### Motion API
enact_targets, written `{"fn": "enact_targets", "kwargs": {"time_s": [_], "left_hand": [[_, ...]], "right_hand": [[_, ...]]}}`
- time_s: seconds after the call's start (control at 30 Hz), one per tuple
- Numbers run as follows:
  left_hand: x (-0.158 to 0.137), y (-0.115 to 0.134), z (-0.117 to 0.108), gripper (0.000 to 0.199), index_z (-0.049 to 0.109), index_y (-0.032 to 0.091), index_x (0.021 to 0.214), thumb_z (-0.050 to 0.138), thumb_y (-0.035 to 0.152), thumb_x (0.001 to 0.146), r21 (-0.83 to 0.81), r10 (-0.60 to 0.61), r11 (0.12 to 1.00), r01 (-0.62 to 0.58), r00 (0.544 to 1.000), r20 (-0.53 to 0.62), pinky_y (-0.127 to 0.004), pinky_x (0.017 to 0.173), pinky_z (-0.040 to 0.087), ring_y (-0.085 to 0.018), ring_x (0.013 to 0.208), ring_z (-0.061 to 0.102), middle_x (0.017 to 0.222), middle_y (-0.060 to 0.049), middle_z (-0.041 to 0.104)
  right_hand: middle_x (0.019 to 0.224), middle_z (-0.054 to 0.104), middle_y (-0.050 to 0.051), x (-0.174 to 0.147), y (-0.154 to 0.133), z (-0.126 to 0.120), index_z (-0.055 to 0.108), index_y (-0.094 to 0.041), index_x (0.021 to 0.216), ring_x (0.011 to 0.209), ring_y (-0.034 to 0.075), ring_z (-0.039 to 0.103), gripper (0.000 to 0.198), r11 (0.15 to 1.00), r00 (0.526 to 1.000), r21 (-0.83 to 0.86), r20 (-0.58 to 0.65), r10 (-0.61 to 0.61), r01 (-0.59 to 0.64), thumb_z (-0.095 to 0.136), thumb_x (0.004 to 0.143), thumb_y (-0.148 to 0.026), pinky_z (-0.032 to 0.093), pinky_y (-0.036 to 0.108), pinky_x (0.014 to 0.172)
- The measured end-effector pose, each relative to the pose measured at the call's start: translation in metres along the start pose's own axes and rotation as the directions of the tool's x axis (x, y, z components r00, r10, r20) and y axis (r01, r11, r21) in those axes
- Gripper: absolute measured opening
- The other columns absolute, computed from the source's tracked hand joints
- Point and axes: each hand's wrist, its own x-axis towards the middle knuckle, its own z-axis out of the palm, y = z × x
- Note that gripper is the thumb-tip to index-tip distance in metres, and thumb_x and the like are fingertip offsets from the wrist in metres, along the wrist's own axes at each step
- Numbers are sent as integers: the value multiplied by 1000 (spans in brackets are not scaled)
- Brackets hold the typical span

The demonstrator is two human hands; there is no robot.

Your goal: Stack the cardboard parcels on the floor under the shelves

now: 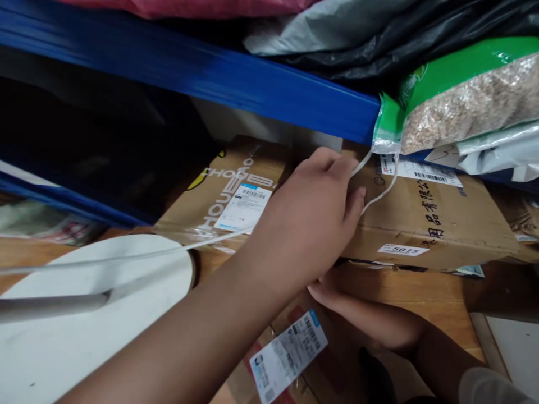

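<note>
- A white string [381,191] runs in a loop across the top front edge of a cardboard box [442,224] lying under a blue shelf beam [236,84]; its upper end goes up toward the corner of a green-and-clear bag of grain [463,95] resting above the beam
- A longer strand of the same white cord [168,251] stretches leftward from the hands, passing over a white round disc [84,325] at lower left
- The left hand [311,224] lies over the box edge, fingers curled together and pinched on the string near its loop; thumb side toward the box
- The right hand [326,292] sits below the left, mostly hidden by it; whether its fingers are apart or closed cannot be told; it touches the underside area of the box near the wooden surface [421,297]
- A second cardboard box [227,185] with a white shipping label lies just left of the first, touching it
- A parcel with a printed label [288,353] lies near the forearms at the bottom
- Grey and black plastic bags [357,33] crowd the shelf above; the beam and grain bag overhang the box, closing in the space above the hands
</note>
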Motion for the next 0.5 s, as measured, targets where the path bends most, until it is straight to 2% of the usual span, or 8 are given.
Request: {"fn": "enact_targets", "kwargs": {"time_s": [0.2, 0.33, 0.43, 0.5], "left_hand": [[4, -7, 6, 47, 65, 19, 133, 64, 39, 91, -152, -47, 987, 44, 999, -18, -49, 106, 52, -32, 120, 64, 131, -13, 64], [-1, -12, 3, 51, 61, 20, 138, 60, 44, 94, -194, -21, 981, 18, 1000, -15, -50, 111, 49, -31, 127, 62, 133, -13, 65], [-19, -22, -3, 53, 58, 19, 143, 57, 46, 97, -173, 36, 984, -44, 998, -51, -49, 115, 47, -31, 132, 59, 142, -13, 63], [-47, -32, -3, 51, 54, 21, 146, 54, 41, 100, -122, 76, 988, -95, 986, -148, -47, 115, 47, -30, 135, 58, 147, -12, 61]], "right_hand": [[91, 72, 3, -4, 4, -6, 68, -23, 104, 82, 17, 67, 19, 998, 999, 47, 37, -38, 36, 56, 91, -27, 57, 29, 77], [93, 72, 4, -6, 17, -7, 68, -23, 105, 85, 18, 68, 21, 995, 999, 95, 7, -35, 34, 55, 91, -31, 57, 31, 80], [95, 72, 4, -8, 28, -10, 69, -24, 104, 90, 20, 68, 21, 992, 999, 118, 10, 34, -35, 59, 89, -35, 58, 35, 86], [97, 74, 4, -12, 37, -13, 70, -25, 101, 94, 22, 69, 20, 985, 994, 134, 29, 110, -113, 64, 87, -38, 57, 38, 92]]}}
